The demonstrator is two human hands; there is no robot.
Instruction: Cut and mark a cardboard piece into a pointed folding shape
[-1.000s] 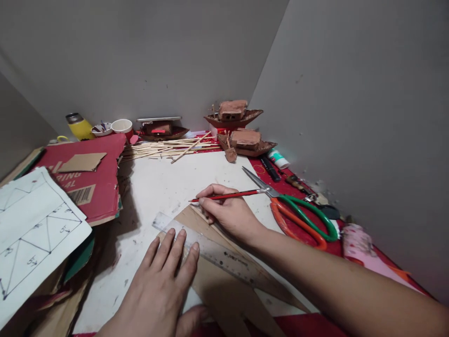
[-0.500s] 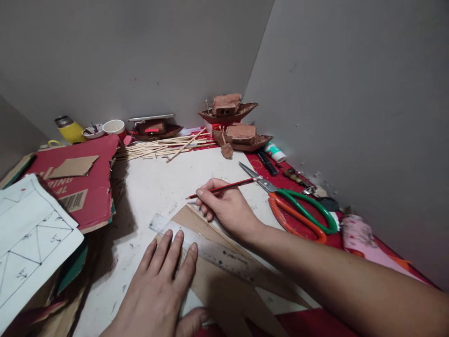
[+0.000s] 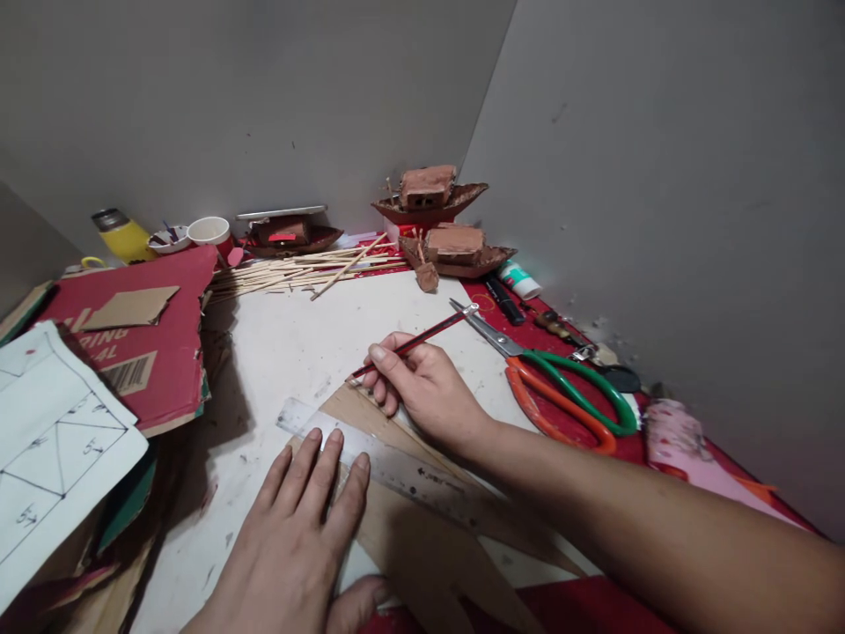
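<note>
A clear ruler (image 3: 409,475) lies slantwise across a piece of brown cardboard (image 3: 415,537) on the white board (image 3: 310,335). My left hand (image 3: 297,528) is spread flat, its fingertips pressing on the ruler near its upper left end. My right hand (image 3: 422,387) is closed around a red and black pencil (image 3: 422,336), whose tip is at the cardboard's top corner, beyond the ruler's edge. The right forearm hides part of the cardboard's right side.
Large scissors (image 3: 528,352) with green and orange handles lie at the right. Thin wooden sticks (image 3: 297,271) and brown model boats (image 3: 455,251) stand behind. Red cardboard (image 3: 172,352) and a drawn paper sheet (image 3: 59,449) are at the left. A cup (image 3: 209,233) stands at the back.
The pencil has become steeper, and its tip has come down to the cardboard's corner. My left hand stays on the ruler. The view has shifted slightly.
</note>
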